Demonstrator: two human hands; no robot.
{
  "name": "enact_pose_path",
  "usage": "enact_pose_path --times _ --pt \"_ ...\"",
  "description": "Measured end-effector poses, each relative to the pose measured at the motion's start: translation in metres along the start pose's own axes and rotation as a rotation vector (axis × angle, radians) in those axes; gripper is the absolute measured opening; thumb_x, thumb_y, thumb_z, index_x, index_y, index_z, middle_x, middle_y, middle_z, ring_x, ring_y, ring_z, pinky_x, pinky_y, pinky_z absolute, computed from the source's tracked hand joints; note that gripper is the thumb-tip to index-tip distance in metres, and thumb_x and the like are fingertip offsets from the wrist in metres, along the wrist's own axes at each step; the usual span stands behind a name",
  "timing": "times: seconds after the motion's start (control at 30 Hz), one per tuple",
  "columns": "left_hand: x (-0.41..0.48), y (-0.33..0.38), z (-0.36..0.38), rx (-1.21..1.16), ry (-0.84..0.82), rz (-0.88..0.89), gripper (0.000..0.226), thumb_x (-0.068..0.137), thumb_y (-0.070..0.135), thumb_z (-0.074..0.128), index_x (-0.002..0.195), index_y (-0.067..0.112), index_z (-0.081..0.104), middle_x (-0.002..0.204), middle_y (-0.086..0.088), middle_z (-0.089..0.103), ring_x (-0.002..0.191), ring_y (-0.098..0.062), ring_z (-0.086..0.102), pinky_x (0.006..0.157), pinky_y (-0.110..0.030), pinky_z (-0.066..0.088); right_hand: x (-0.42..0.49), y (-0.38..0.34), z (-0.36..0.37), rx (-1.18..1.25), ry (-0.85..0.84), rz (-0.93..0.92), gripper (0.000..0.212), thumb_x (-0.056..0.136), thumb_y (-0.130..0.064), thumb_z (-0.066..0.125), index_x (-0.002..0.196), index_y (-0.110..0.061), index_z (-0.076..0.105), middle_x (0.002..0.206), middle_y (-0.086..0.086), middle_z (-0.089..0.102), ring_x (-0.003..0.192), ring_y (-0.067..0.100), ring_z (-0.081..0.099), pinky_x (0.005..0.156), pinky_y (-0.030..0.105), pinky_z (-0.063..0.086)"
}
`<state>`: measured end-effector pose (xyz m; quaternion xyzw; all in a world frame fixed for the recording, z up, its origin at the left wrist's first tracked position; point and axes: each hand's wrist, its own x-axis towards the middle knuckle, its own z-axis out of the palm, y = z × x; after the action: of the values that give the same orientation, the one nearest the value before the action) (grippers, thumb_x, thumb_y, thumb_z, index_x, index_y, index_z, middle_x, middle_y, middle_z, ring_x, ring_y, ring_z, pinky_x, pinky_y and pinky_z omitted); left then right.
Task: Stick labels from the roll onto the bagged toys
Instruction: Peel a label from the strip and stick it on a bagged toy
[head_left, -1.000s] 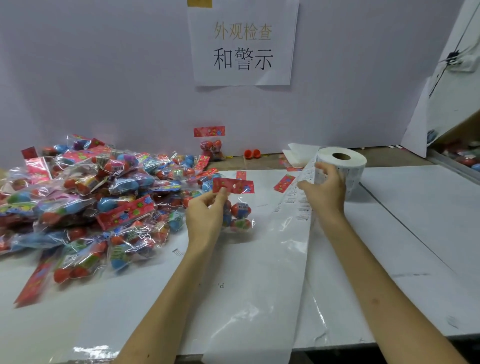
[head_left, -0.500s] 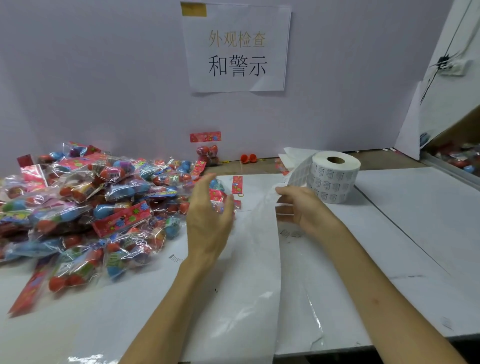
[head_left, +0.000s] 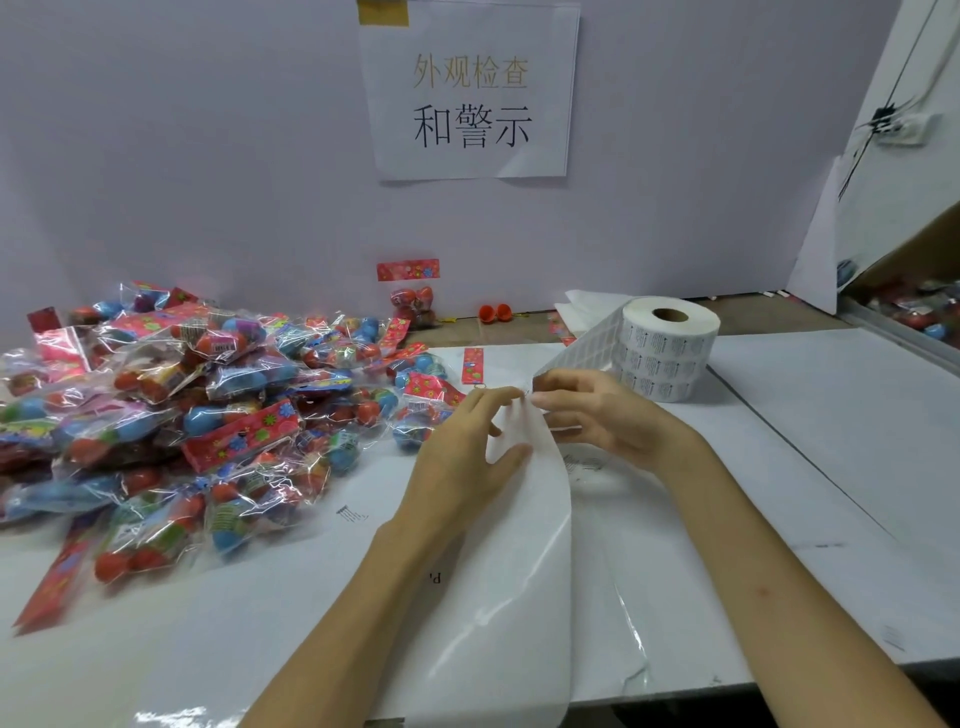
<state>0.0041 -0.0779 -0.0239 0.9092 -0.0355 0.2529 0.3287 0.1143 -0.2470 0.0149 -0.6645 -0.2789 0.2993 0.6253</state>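
At nine o'clock on the white table (head_left: 831, 441) the pile of bagged toys (head_left: 171, 415) spreads toward the middle. Its nearest bag (head_left: 423, 415) lies just beside the left hand (head_left: 462, 457), at that hand's ten o'clock. The left hand stands on edge, palm facing three o'clock, with its fingers almost straight and the thumb spread apart below them. Its fingertips (head_left: 506, 395) touch the free edge of the label strip (head_left: 576, 358); whether a label has lifted under them is too small to tell. The strip's long axis runs from the hands up toward two o'clock, and the peeled backing paper (head_left: 519, 571) trails off to six o'clock. The right hand (head_left: 613, 423) meets the left tip to tip, its fingers curled and pinching the strip, wrist low over the table. Behind it at two o'clock the label roll (head_left: 670, 353) stands on end. A peeled label would likely travel toward ten o'clock, and the left hand is the nearer one to that bag.
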Motion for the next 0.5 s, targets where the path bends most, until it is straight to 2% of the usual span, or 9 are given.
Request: enact_pose_path --times 0.1,0.23,0.37,0.5 --pt "-0.0016 -0.0004 0.0007 0.023 -0.011 0.003 0.051 0.091 0.030 0.075 0.137 0.032 0.054 0.134 0.015 0.055 0.095 -0.004 0.062 0.080 -0.023 0.051 -0.0001 0.0024 0.0003 -0.033 0.012 -0.023 0.033 0.089 -0.021 0.076 0.116 -0.004 0.068 0.106 0.006 0.074 0.106 0.027 0.072 0.087 0.031 0.056" --pt "-0.0003 -0.0020 0.0011 0.012 0.014 -0.001 0.042 0.093 0.031 0.073 0.132 0.029 0.057 0.129 0.013 0.061 0.087 -0.005 0.065 0.076 -0.026 0.056 0.0013 0.0051 -0.0020 -0.047 0.009 -0.056 0.013 0.090 -0.014 0.074 0.102 -0.008 0.074 0.099 0.005 0.075 0.098 0.024 0.073 0.083 0.027 0.056" --pt "0.0005 -0.0014 0.0018 -0.035 0.095 -0.020 0.029 0.096 0.029 0.068 0.124 0.023 0.064 0.118 0.008 0.069 0.078 -0.005 0.065 0.073 -0.033 0.060 0.0039 0.0078 -0.0022 -0.093 0.035 -0.075 0.012 0.091 -0.008 0.072 0.103 -0.006 0.074 0.101 0.006 0.076 0.099 0.024 0.073 0.085 0.029 0.057" --pt "0.0002 0.0011 0.0024 -0.030 0.168 -0.005 0.020 0.097 0.024 0.068 0.116 0.019 0.069 0.112 0.007 0.072 0.077 -0.007 0.065 0.071 -0.035 0.060 0.0032 0.0070 -0.0006 -0.193 0.048 -0.100 0.013 0.090 -0.016 0.075 0.102 -0.011 0.078 0.107 0.006 0.077 0.105 0.025 0.072 0.097 0.039 0.057"
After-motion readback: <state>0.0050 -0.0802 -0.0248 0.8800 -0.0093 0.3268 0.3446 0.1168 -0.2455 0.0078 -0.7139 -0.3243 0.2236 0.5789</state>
